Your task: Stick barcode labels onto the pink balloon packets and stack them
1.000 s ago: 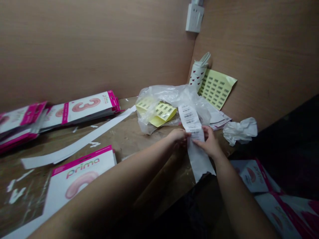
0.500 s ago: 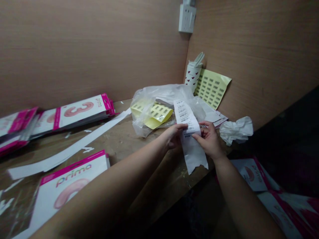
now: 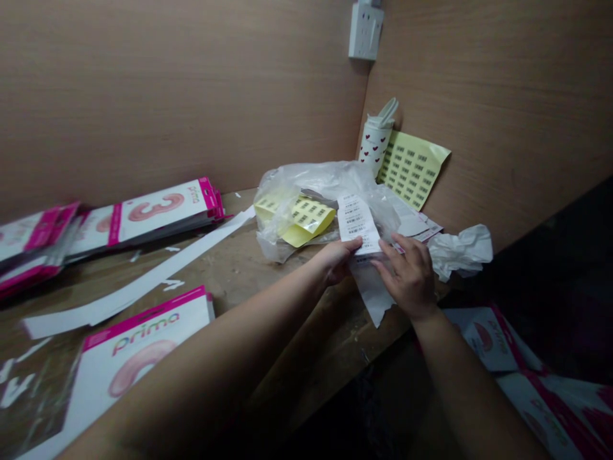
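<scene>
A white strip of barcode labels (image 3: 357,220) hangs between my hands, bent near its middle, its torn lower end pointing down over the table. My left hand (image 3: 338,259) grips the strip's left edge, thumb on top. At the right edge, my right hand (image 3: 407,271) touches the strip near the bend, its fingers apart. Just behind lie a crumpled clear plastic bag (image 3: 316,172) and a yellow label sheet (image 3: 311,220), partly under the plastic.
Pink and white "prima" packets (image 3: 158,207) are stacked at the left, another packet (image 3: 138,351) nearer. A long white strip (image 3: 143,284) crosses the wooden table. At the right are a heart-patterned cup (image 3: 373,145), a leaning yellow sheet (image 3: 412,169) and crumpled tissue (image 3: 462,251).
My right hand has opened its fingers and turned flatter over the strip's right edge. The strip's lower end has folded back more. The view has shifted slightly.
</scene>
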`<state>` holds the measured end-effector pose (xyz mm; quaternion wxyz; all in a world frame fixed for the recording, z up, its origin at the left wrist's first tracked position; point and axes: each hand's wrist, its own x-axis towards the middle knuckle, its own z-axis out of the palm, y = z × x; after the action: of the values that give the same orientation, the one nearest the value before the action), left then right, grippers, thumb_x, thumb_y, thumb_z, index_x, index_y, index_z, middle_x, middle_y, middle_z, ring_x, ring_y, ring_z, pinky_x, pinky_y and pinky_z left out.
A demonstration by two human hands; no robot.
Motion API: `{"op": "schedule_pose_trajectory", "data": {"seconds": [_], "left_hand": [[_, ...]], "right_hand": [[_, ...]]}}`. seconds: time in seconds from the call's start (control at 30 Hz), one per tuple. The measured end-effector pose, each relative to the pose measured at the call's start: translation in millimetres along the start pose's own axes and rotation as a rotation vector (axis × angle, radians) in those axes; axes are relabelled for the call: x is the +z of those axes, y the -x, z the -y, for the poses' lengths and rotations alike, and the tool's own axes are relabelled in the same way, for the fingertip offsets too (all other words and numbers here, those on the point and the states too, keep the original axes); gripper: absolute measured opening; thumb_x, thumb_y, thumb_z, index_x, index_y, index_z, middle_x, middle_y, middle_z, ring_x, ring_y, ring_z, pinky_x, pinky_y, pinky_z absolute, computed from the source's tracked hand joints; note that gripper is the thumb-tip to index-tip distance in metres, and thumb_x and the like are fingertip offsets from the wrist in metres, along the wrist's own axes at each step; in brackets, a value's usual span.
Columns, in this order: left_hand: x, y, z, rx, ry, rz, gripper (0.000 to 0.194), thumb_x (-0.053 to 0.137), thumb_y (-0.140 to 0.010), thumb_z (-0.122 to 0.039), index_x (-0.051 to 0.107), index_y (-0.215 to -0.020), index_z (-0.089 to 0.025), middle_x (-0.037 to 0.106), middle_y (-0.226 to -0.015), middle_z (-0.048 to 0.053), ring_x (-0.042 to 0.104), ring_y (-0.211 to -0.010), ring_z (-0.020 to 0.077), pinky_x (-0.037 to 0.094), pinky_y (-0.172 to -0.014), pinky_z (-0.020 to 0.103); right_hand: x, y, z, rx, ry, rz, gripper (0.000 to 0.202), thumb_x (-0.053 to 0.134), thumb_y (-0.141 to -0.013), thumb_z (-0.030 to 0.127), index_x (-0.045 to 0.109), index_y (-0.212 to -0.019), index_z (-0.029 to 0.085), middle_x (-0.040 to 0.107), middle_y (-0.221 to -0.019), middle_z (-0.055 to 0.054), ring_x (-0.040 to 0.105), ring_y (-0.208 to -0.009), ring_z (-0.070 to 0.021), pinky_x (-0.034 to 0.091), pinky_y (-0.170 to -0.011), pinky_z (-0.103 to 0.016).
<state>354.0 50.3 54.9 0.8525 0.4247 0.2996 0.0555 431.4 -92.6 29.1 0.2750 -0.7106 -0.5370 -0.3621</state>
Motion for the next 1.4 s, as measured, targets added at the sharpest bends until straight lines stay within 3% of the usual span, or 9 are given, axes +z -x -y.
{"op": "schedule_pose_trajectory", "data": {"seconds": [0.2,0.4,0.57,0.67,0.77,0.87,0.97,1.13,1.4], "left_hand": [[5.7,-9.4,-3.2,-0.031,-0.109,-0.008,0.028,0.038,-0.091,-0.023,0.054,-0.110,-0.011,0.065,-0.080,0.006,0.061,-0.063,0.0126,0.051,-0.065,0.025],[-24.0,11.6,-27.1,-0.097,-0.357,-0.074,0.045,0.036,-0.088,-0.050,0.061,-0.082,-0.012,0.062,-0.065,0.006,0.057,-0.059,0.0170,0.047,-0.057,0.029],[-86.3,134.3,-76.9,0.302,-1.102,-0.237,0.020,0.065,-0.073,-0.035,0.065,-0.075,-0.015,0.059,-0.065,0.000,0.051,-0.062,0.0118,0.037,-0.059,0.022],[-136.2,241.6,-86.7,0.381,-1.493,-0.583,0.031,0.054,-0.078,-0.045,0.066,-0.085,-0.017,0.062,-0.074,0.000,0.054,-0.067,0.0127,0.040,-0.064,0.025],[-194.8,330.1,-54.5,0.338,-1.604,-1.072,0.047,0.050,-0.072,-0.060,0.063,-0.090,-0.019,0.059,-0.076,-0.001,0.054,-0.068,0.0153,0.043,-0.067,0.030],[-241.5,372.6,8.3,0.224,-1.316,-1.346,0.048,0.050,-0.067,-0.064,0.059,-0.085,-0.021,0.061,-0.080,0.001,0.058,-0.073,0.0209,0.047,-0.060,0.030],[-256.8,372.8,65.2,0.152,-0.819,-1.430,0.048,0.062,-0.059,-0.058,0.054,-0.087,-0.020,0.064,-0.075,0.002,0.062,-0.066,0.0216,0.048,-0.051,0.029],[-249.9,345.0,97.3,0.113,-0.391,-1.134,0.050,0.067,-0.056,-0.045,0.049,-0.095,-0.018,0.063,-0.064,0.000,0.061,-0.055,0.0190,0.044,-0.045,0.026],[-277.0,339.1,103.7,0.090,-1.111,-1.476,0.062,0.056,-0.063,-0.059,0.052,-0.106,-0.014,0.058,-0.107,0.015,0.056,-0.099,0.0315,0.044,-0.085,0.043]], "right_hand": [[-31.5,1.9,13.5,-0.036,-0.267,-0.009,0.020,0.065,-0.076,0.014,0.069,-0.091,0.027,0.065,-0.105,-0.005,0.052,-0.106,-0.0248,0.041,-0.091,-0.043],[-63.2,1.0,29.2,0.644,-1.312,0.056,0.029,0.046,-0.088,0.041,0.050,-0.116,0.045,0.053,-0.123,-0.001,0.055,-0.106,-0.0230,0.050,-0.074,-0.040],[-34.1,-6.9,81.4,0.516,-1.120,0.400,0.075,0.068,-0.073,0.027,0.028,-0.136,0.036,0.059,-0.109,-0.005,0.058,-0.095,-0.0214,0.049,-0.076,-0.038],[-5.7,-16.1,119.8,0.260,-0.962,0.708,0.070,0.062,-0.076,0.026,0.030,-0.138,0.031,0.059,-0.107,-0.007,0.058,-0.090,-0.0209,0.048,-0.075,-0.037],[23.7,-22.3,146.0,0.188,-0.790,0.888,0.076,0.059,-0.075,0.023,0.024,-0.142,0.025,0.060,-0.096,-0.007,0.058,-0.080,-0.0203,0.046,-0.072,-0.036],[45.3,-19.3,159.7,0.296,-0.730,1.000,0.081,0.059,-0.075,0.028,0.017,-0.143,0.019,0.058,-0.081,-0.003,0.056,-0.066,-0.0176,0.045,-0.065,-0.032],[54.0,-10.6,166.1,0.410,-0.799,1.043,0.087,0.061,-0.073,0.033,0.013,-0.143,0.018,0.054,-0.069,0.003,0.054,-0.058,-0.0161,0.042,-0.058,-0.029],[51.2,-4.3,172.7,0.517,-0.873,1.052,0.089,0.061,-0.070,0.028,0.011,-0.143,0.018,0.055,-0.061,0.006,0.055,-0.054,-0.0157,0.042,-0.058,-0.028],[52.9,-5.3,175.4,0.516,-0.813,0.985,0.084,0.059,-0.069,0.026,0.018,-0.142,0.019,0.053,-0.060,0.008,0.053,-0.052,-0.0140,0.041,-0.055,-0.026]]}}
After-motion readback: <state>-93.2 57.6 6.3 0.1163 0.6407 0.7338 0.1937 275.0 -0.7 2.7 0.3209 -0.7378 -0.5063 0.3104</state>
